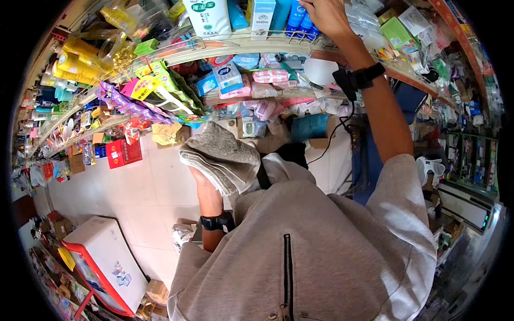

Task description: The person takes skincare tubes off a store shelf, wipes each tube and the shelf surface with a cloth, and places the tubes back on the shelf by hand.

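Observation:
A folded grey cloth [222, 155] with lighter layered edges covers my left hand [199, 175], whose fingers are hidden under it. My right hand [325, 17] reaches up to the top shelf at the upper edge of the view, beside blue tubes [296, 18]. Its fingertips are partly cut off by the frame edge, so what they hold, if anything, cannot be made out. Left of the blue tubes stand a white-and-blue box [262, 20] and a white pack with green print [208, 16].
Below the top shelf edge [241, 41], a lower shelf bears soft packs [227, 77]. Purple and green bags [134, 104] hang at the left. A red-and-white freezer [107, 257] stands at lower left. A black cable [326, 144] hangs near my right arm.

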The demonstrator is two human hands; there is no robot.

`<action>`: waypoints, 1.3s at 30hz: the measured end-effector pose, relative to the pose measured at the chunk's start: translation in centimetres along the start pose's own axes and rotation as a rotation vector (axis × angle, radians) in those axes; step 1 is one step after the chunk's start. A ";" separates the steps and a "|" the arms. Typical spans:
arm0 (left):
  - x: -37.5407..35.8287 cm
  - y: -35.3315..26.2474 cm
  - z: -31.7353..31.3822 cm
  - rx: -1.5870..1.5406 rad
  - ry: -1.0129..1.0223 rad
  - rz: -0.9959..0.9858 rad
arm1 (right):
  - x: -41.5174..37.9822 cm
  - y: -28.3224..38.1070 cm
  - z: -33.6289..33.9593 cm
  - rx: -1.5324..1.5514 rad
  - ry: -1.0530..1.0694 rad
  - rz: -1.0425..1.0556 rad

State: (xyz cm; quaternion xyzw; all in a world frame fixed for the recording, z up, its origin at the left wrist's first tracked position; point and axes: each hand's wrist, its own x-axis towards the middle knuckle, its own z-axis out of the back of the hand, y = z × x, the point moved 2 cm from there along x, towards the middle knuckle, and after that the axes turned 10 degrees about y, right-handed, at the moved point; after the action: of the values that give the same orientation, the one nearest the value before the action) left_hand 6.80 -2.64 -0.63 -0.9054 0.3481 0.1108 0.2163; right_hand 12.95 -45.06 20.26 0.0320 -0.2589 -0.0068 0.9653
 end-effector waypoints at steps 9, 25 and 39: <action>-1.0 0.0 -1.0 -0.030 0.000 0.030 | -0.4 -1.3 0.4 0.088 0.034 0.022; -3.0 2.1 -2.3 0.190 -0.086 0.157 | -13.6 11.8 -8.2 0.656 0.043 0.243; -3.3 6.9 -7.5 0.352 -0.199 0.073 | -15.6 15.8 -13.5 0.932 0.373 0.399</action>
State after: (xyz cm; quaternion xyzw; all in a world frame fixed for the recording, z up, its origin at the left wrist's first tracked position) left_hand 0.08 -8.83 4.96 -0.8251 0.3716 0.1449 0.4002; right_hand 6.14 -28.07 1.87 0.4077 -0.0596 0.2979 0.8611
